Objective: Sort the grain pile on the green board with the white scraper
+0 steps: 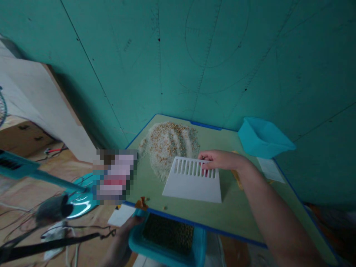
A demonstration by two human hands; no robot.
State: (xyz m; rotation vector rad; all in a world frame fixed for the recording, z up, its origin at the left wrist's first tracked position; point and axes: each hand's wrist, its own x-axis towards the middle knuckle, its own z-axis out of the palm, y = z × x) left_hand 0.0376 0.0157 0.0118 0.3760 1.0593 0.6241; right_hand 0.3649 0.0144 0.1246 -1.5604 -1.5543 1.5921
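Observation:
My right hand (pixel 218 160) reaches in from the right, its fingers curled over the top slotted edge of a white plastic scraper (pixel 191 188). This trapezoid plate has a row of slots, and its wide edge faces me. Just beyond it spreads a pile of pale, rice-like grain (pixel 169 144) mixed with yellow-orange kernels. My left hand (pixel 125 233), blurred at the lower left, has its thumb over the rim of a blue plastic bin (pixel 202 241); its other fingers are hidden. Inside the bin, below the table's front edge, lie dark greenish grains with yellowish ones.
The pale green table (pixel 236 218) has a blue edge and stands against a green wall (pixel 172 55). A turquoise tub (pixel 264 139) sits at its back right corner. Brown scraps (pixel 141 203) lie at the front left edge. A turquoise fan stand (pixel 80 204) and cables occupy the left floor.

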